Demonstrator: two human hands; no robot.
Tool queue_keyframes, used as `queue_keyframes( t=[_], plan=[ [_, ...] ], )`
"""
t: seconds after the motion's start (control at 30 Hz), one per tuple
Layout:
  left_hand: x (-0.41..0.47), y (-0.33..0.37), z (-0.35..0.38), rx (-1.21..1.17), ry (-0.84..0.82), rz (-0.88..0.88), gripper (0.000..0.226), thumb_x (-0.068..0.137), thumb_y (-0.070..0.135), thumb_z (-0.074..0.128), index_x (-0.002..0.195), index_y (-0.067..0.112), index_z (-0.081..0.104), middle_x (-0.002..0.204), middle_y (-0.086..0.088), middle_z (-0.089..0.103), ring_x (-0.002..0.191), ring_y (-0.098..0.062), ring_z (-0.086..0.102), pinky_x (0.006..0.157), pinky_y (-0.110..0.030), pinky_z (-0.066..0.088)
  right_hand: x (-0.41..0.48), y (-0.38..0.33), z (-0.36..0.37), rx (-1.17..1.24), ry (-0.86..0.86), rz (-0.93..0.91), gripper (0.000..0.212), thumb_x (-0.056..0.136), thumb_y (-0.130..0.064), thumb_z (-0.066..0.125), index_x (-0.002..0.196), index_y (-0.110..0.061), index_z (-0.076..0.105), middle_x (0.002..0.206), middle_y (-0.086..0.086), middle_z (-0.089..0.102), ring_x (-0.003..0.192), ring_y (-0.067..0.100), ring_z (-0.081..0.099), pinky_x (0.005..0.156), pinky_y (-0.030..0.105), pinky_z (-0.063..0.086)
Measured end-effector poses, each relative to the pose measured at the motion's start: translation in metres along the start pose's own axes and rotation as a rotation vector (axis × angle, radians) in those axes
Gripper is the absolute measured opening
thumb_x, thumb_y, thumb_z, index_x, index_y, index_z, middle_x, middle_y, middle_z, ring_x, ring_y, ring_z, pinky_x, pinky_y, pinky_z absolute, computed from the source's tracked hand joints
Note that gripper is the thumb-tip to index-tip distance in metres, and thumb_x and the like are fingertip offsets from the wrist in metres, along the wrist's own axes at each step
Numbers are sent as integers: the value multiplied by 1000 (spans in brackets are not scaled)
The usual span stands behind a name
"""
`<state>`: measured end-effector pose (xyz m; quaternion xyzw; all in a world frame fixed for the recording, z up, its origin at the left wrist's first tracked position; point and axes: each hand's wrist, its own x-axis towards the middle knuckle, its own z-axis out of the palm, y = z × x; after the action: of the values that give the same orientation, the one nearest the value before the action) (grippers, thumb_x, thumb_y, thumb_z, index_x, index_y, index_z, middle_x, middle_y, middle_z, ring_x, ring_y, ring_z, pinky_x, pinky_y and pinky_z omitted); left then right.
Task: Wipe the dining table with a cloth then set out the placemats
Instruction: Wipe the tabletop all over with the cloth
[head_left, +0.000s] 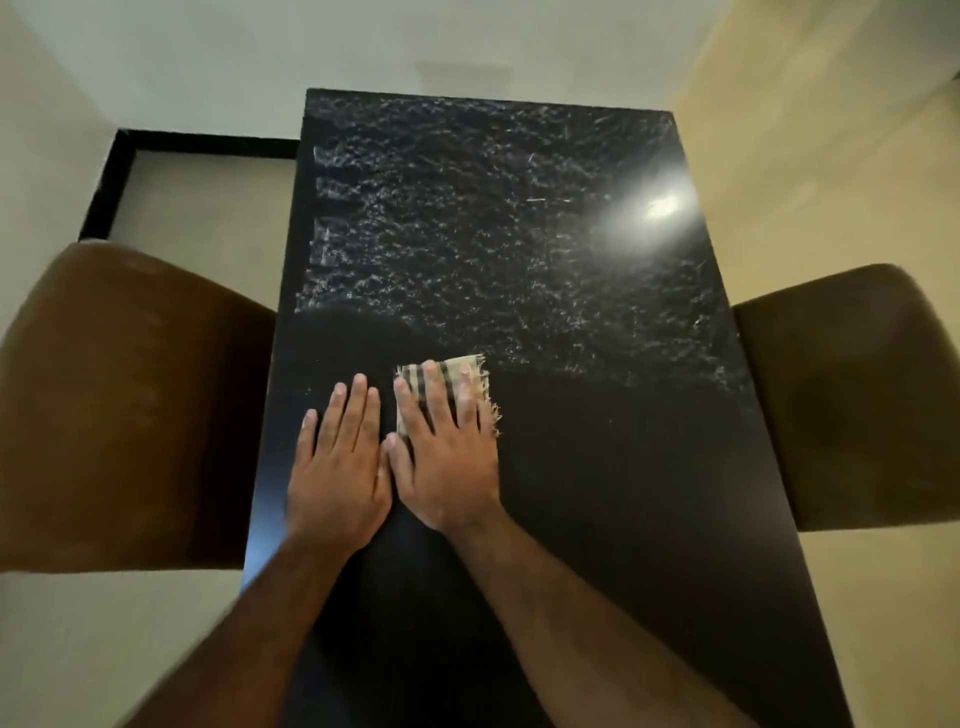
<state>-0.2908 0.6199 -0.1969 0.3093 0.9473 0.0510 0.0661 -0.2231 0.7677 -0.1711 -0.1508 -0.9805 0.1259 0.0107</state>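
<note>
On near half of dark counter (597, 467): both hands flat, palms down, side by side, thumbs touching. Right hand (447, 462) presses on striped frayed cloth (470, 371), fingers (431, 395) spread wide over it, not gripping. Left hand (340, 467) rests on bare counter just beside cloth, fingers straight, close together, holding nothing. Forearms reach in from bottom edge. Brown chair (119, 405) at left, another chair (862, 395) at right.

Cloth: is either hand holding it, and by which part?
Neither grips it. The right hand presses flat on the cloth, fingers spread across its middle. The left hand lies flat on the bare table.
</note>
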Motion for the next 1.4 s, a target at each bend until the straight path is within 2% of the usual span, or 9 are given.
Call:
queue_keyframes(
  t=[0.2,0.3,0.43,0.63,0.87,1.03,1.17,1.27,1.4],
  plan=[
    [2,3,0,13,0,-34,71,115,45,18,178,14,11,187,-4,2,173,-22,-1,139,-55,12,19,76,-3,-76,148,267,67,113,-55,37,175,-33,32,185,4,24,169,43,21,130,64,29],
    [2,5,-3,23,-12,-44,71,114,46,14,178,14,8,187,-4,0,173,-23,-2,139,-56,12,-6,92,-10,-121,126,365,66,115,-53,34,177,-33,25,186,3,18,171,41,14,130,63,29],
    [2,7,-5,23,-12,-41,71,114,45,15,178,13,8,187,-6,0,173,-24,-1,139,-56,13,-27,41,-3,-71,18,260,69,114,-55,33,178,-33,19,188,4,9,172,40,5,134,64,20],
    [1,5,-7,34,-29,-29,72,114,48,12,178,15,6,187,-4,-4,173,-22,-5,140,-55,9,32,26,4,-6,83,-17,64,113,-53,39,174,-34,35,185,1,23,171,38,15,132,61,24],
    [1,10,-13,31,-45,-49,73,114,48,11,178,14,8,187,-5,0,173,-26,-1,139,-58,12,-24,125,-22,-144,142,345,66,115,-52,34,177,-30,27,186,3,19,172,38,10,132,61,27],
    [9,33,-15,19,-40,-129,74,113,49,10,178,13,8,187,-7,-1,173,-29,-3,139,-59,10,-46,73,-16,-66,36,237,69,114,-55,37,178,-32,24,187,3,13,172,40,6,134,63,23],
    [25,77,-9,23,-51,-63,74,113,49,11,177,12,6,187,-9,-3,173,-29,-4,139,-59,10,-22,102,-19,-37,74,71,65,114,-53,38,176,-33,31,186,0,19,172,36,12,132,60,26],
    [31,104,-6,35,-40,-4,74,114,47,13,177,10,7,187,-10,-1,173,-30,-1,139,-58,10,-8,158,-29,-110,143,240,66,114,-53,38,175,-30,33,184,2,25,171,38,19,131,61,29],
    [34,125,-3,60,-50,44,75,114,48,11,177,9,5,187,-11,-3,173,-30,-2,139,-58,11,-42,208,-48,-161,106,400,67,115,-53,32,178,-31,23,187,2,16,173,38,8,133,63,27]
  ],
)
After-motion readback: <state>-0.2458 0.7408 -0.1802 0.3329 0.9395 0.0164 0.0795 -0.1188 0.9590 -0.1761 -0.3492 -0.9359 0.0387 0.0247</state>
